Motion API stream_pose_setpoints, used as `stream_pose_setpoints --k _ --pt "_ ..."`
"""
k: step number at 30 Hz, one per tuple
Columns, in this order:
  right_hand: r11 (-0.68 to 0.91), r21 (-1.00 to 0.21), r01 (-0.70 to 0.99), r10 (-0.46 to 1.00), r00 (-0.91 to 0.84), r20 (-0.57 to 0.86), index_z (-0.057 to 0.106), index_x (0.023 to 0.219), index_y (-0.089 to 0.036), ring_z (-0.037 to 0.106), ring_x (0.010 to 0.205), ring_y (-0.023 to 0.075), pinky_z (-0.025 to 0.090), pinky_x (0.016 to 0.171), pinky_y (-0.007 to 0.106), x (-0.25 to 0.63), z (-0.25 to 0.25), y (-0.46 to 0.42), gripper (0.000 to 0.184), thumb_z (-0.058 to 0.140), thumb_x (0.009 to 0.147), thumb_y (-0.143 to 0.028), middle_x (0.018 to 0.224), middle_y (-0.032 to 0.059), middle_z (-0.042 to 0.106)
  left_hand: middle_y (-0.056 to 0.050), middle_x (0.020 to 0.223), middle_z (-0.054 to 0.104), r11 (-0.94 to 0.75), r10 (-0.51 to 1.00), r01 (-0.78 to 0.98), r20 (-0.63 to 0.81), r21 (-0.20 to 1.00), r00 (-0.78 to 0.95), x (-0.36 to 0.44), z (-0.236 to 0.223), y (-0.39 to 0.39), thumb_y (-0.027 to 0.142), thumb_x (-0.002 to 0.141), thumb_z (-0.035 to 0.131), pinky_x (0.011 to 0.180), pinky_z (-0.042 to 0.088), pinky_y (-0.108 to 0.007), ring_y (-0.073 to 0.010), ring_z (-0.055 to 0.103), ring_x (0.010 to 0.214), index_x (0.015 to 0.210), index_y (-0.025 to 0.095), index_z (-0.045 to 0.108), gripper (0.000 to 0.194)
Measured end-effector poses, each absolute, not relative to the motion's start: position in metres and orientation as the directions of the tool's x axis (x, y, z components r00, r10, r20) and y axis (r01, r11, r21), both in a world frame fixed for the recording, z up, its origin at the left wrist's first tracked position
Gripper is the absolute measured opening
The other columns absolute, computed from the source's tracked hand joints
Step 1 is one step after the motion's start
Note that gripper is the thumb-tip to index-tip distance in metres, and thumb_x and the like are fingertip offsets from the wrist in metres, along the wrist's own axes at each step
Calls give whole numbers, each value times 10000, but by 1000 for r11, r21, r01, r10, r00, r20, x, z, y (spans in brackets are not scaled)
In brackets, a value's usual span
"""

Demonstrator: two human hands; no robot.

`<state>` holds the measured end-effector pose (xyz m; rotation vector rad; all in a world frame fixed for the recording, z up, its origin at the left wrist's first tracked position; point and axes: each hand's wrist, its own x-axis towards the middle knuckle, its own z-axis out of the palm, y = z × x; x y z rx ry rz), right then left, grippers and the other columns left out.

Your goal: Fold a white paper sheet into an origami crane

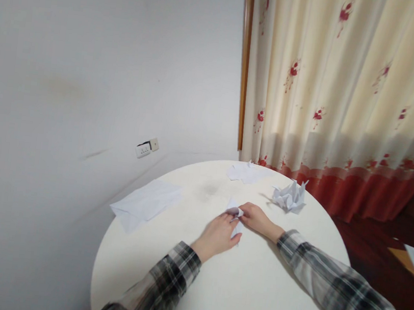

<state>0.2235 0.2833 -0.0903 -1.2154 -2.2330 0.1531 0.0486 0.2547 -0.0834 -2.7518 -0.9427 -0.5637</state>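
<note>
A small piece of folded white paper [236, 229] lies on the round white table [252, 288], with part of it curling up between my hands. My left hand [217, 237] rests over its near left part, holding it against the tabletop with fingers and thumb. From the right, my right hand [257, 218] pinches the curled upper flap. My fingers cover much of the paper, so the exact fold cannot be made out.
Folded paper cranes [290, 197] cluster at the table's right. Flat white sheets [146, 203] lie at the left edge, and more paper pieces [244, 172] sit at the far edge. A wall socket [143, 150] and a floral curtain [325, 88] are behind the table.
</note>
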Motion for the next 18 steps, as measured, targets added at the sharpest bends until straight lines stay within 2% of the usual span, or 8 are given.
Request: stream_pose_setpoints --k 4,9,18 --pt "591 -372 716 783 -400 476 584 819 -157 502 771 151 364 696 234 223 -93 284 162 508 684 -109 767 36 582 -84 1019 546 -782 559 623 398 -39 727 49 -82 254 330 779 482 898 358 -352 -217 458 1011 1042 158 494 315" --pt "582 -389 714 787 -375 489 552 699 -155 481 675 138 347 620 220 223 -97 288 24 528 700 -154 667 16 546 -74 935 549 -755 601 655 361 -39 714 49 -79 253 324 801 436 814 406 -333 -206 505 903 1023 168 515 282" --pt "535 -451 714 821 -314 477 576 765 -161 483 626 120 346 584 207 221 -96 290 87 536 688 -161 681 3 557 -79 964 524 -726 640 687 330 -37 694 53 -76 250 300 810 409 779 418 -334 -210 506 877 1003 172 528 261"
